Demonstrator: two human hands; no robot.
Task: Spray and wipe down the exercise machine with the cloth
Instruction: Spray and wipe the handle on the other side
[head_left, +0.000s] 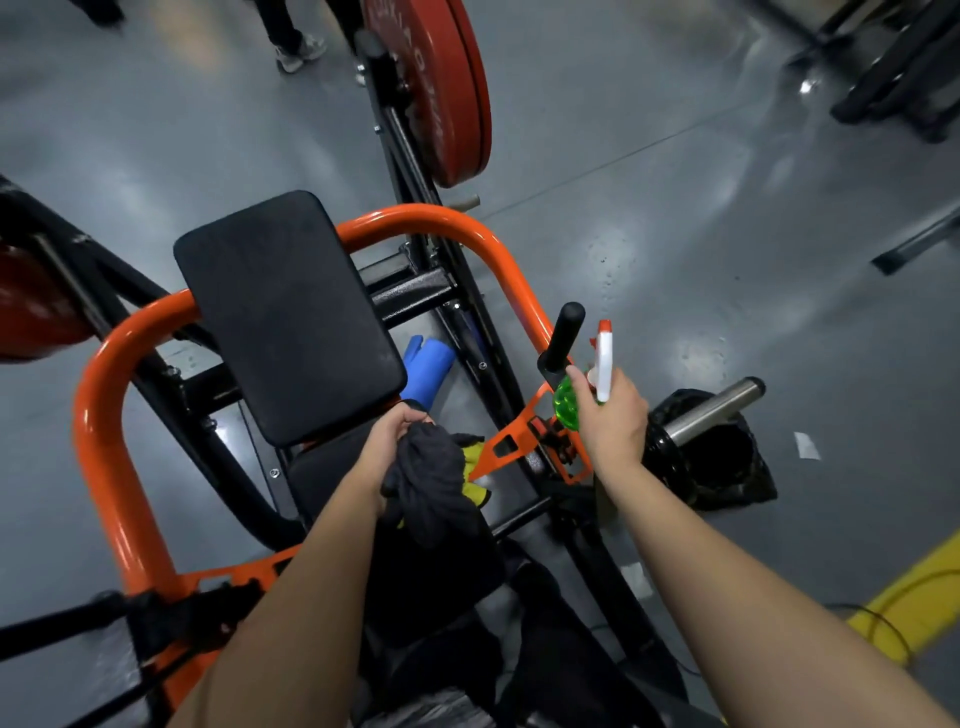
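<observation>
The exercise machine has a curved orange frame (101, 415) and a black chest pad (285, 317) in the middle of the view. My left hand (387, 441) grips a bunched dark grey cloth (428, 483) just below the pad's near edge. My right hand (615, 415) holds a spray bottle (602, 364) with a white and orange head and a green body. The bottle's nozzle points away from me, beside the machine's black handle grip (563, 332) on the right.
Red weight plates (447, 88) hang on the machine at the top, and another sits at the far left. A blue roll (428, 371) and something yellow lie on the floor under the frame. A steel sleeve (714, 410) and black bag (727, 457) sit at right. A person's feet stand far off.
</observation>
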